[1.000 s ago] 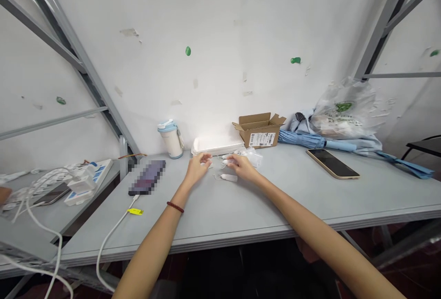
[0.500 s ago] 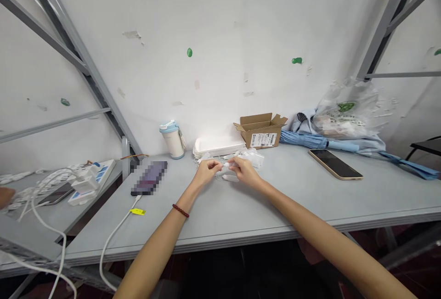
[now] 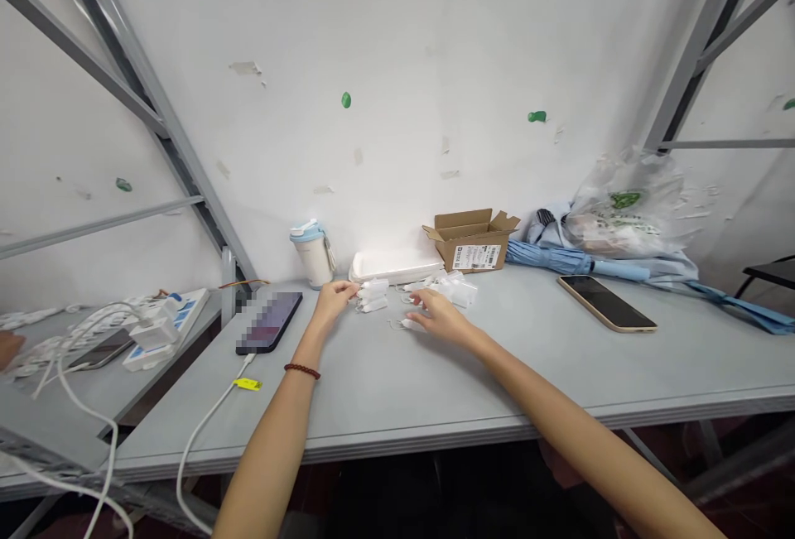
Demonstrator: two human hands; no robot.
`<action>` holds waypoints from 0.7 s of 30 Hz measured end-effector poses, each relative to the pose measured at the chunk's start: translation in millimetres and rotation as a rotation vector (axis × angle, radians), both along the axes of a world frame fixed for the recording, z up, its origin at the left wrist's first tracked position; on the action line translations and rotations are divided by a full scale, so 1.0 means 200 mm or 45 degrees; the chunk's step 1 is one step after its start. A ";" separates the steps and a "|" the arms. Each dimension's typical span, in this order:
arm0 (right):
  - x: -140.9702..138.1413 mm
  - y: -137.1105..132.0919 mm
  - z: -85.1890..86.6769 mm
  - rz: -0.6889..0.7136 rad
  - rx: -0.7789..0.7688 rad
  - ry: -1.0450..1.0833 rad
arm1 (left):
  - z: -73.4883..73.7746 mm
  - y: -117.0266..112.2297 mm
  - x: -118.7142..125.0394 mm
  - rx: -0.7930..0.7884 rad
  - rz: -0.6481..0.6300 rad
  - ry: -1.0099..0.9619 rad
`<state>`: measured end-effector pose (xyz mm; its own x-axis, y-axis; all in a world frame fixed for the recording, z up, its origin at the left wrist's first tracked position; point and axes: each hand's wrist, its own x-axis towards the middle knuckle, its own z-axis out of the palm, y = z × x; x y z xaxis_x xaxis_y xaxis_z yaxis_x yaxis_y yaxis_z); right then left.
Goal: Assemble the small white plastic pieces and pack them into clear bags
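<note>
My left hand [image 3: 334, 299] reaches to the back of the grey table [image 3: 397, 390]. Its fingers are curled together, pinching the end of a small white part in a little stack of white parts [image 3: 373, 295]. My right hand [image 3: 440, 317] lies low over the table with its fingers stretched out. Its fingertips rest by a single small white part with a thin wire loop [image 3: 405, 324]. More white parts and clear wrappers [image 3: 456, 289] lie just behind the right hand. A white tray [image 3: 394, 264] stands behind them against the wall.
A phone on a white cable [image 3: 268, 321] lies to the left, and a cup with a blue lid [image 3: 311, 253] stands behind it. At the back right are an open cardboard box [image 3: 472, 243], a blue umbrella [image 3: 559, 257], a plastic bag [image 3: 624, 208] and a second phone [image 3: 605, 303]. A power strip [image 3: 161, 324] is on the left shelf.
My hands were together in the middle working on a white part. They have moved apart: the left hand went left to the stack, and the right hand dropped to the table by the loose part.
</note>
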<state>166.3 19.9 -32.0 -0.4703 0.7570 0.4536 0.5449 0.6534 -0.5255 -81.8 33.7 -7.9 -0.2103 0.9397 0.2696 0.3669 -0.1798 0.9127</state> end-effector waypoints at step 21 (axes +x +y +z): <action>0.00 -0.02 0.04 0.077 -0.162 -0.397 | -0.13 0.07 0.03 0.088 0.091 0.726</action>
